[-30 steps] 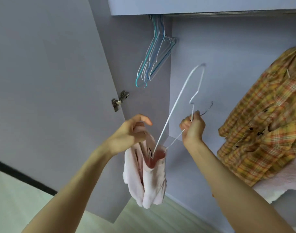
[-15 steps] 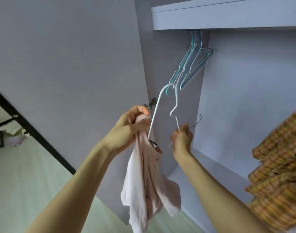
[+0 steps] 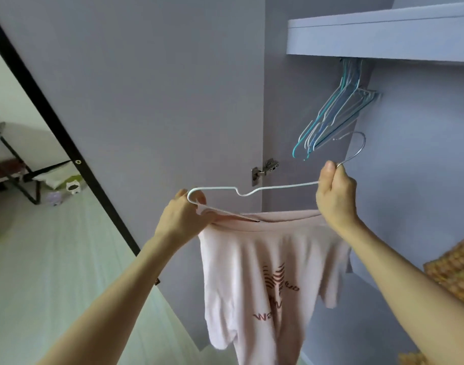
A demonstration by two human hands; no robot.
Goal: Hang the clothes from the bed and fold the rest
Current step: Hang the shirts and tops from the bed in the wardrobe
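- Pink cotton made up the T-shirt (image 3: 265,264), pale, with a dark red wave print and partly hidden lettering on its front; it hung at 6 o'clock in the view, draped from its neckline between the two hands, hem out of sight below.
- White wire formed the hanger (image 3: 252,192), lying almost level above the collar, its lower bar tucked inside the neck opening and its metal hook pointing toward 2 o'clock.
- At 9 o'clock of the shirt, the left hand (image 3: 183,219) had its fingers curled together, pinching the collar and the hanger's rounded shoulder end at once.
- At 3 o'clock of the shirt, the right hand (image 3: 336,196) was clenched round the hanger's neck just below the hook, thumb up; the collar's far end ran behind its wrist.
- Beyond the hands, a hinge (image 3: 265,169) sat on the lilac wardrobe door (image 3: 146,88).
- Farther off at 1 o'clock, a bunch of empty blue and white hangers (image 3: 336,117) hung beneath the shelf (image 3: 383,35).
- At 4 o'clock, a checked orange garment (image 3: 457,270) showed at the edge.
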